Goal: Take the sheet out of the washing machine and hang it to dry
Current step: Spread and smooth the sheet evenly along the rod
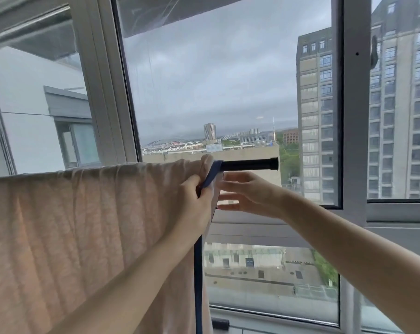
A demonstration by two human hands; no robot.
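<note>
A pale pink sheet (83, 225) with a dark blue edge band (212, 173) hangs draped over a black horizontal rod (250, 164). The rod's bare end sticks out to the right of the sheet. My left hand (197, 201) pinches the sheet's right edge at the blue band, just under the rod. My right hand (247, 191) is beside it on the right, fingers spread and flat against that same edge, below the bare rod end. The washing machine is out of view.
A large window (228, 92) with grey frames stands right behind the rod, with a frame post (354, 116) at the right. Tall buildings and a cloudy sky show outside. A dark blue strip (198, 285) hangs straight down along the sheet's right side.
</note>
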